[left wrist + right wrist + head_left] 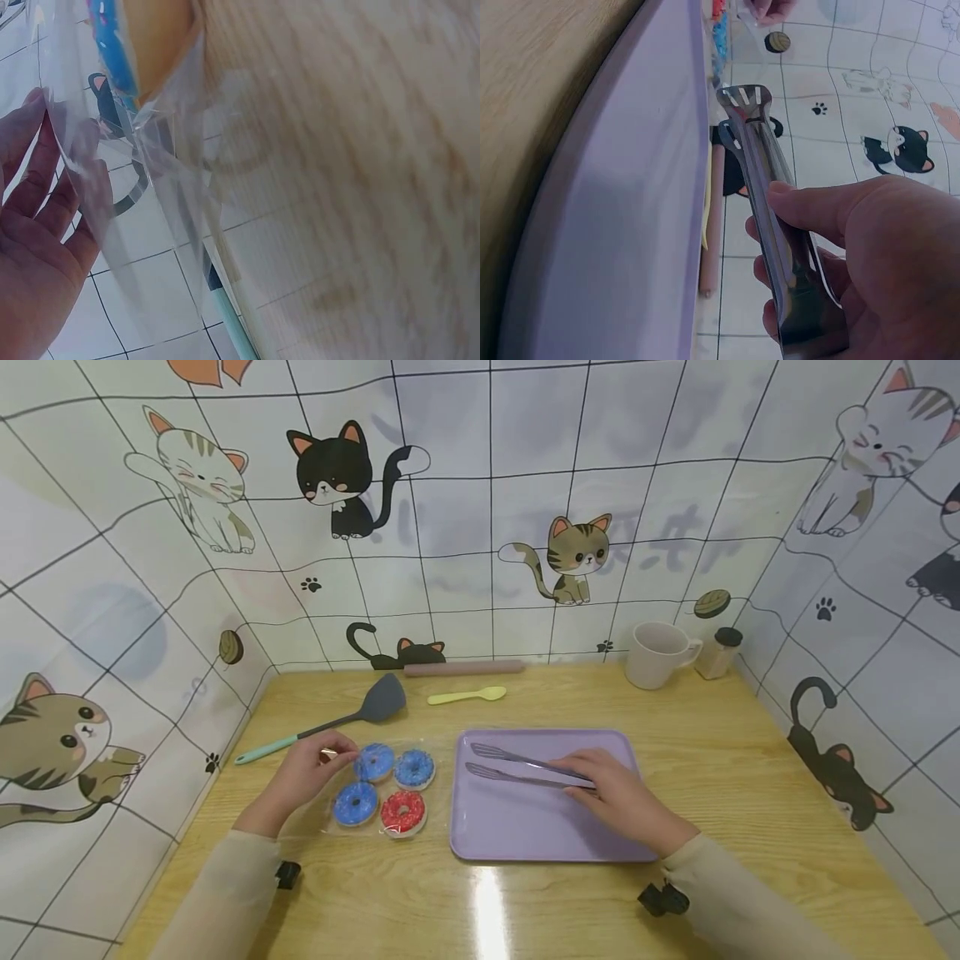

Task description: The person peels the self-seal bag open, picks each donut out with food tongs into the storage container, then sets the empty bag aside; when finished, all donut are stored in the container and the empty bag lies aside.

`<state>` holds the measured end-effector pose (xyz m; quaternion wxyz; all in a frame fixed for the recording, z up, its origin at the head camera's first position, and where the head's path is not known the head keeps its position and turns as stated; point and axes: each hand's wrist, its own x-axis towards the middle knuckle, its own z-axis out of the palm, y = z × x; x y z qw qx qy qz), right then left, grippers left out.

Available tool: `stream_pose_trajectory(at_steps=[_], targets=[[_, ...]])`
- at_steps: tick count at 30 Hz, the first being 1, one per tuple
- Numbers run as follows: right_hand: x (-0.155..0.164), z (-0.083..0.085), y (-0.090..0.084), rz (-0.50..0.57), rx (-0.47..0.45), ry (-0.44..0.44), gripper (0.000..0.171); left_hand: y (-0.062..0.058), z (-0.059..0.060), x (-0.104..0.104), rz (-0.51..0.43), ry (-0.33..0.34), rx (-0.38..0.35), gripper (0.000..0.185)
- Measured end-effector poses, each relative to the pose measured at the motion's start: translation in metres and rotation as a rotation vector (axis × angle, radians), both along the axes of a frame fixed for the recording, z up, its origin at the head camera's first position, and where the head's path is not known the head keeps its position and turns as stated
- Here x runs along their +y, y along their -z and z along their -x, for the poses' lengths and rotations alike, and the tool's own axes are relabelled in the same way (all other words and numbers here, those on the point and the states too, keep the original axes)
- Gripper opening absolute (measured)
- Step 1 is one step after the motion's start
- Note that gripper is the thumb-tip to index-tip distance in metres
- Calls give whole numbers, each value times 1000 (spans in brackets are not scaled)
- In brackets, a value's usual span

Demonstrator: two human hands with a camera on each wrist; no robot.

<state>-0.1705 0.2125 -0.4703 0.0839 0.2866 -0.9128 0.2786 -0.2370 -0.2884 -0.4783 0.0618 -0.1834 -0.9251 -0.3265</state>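
A clear plastic bag lies on the wooden table with three blue donuts and one red donut inside. My left hand pinches the bag's far left edge. In the left wrist view the clear bag is lifted against that hand's fingers, with a blue donut at the top. To the right lies a purple tray with metal tongs on it. My right hand grips the tongs' handle end; the tongs point away over the tray.
Behind the bag lie a grey spatula with a teal handle, a yellow spoon and a pink rolling pin. A beige mug and a small shaker stand at the back right. Cat-patterned walls enclose three sides.
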Motion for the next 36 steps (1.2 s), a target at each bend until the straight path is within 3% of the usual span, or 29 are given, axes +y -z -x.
stream_pose_trajectory(at_steps=[7,15,24,36], targets=[[-21,8,-5,-19,-51,-35,41,0,-2,1,-26,5,18,7],[-23,10,-18,42,16,-25,41,1,-2,1,-29,3,-2,7],[-34,16,-11,-47,-9,-69,40,4,0,-1,-22,-10,-10,7],[-51,21,-13,-103,-77,-101,46,1,-3,3,-31,-24,-44,6]])
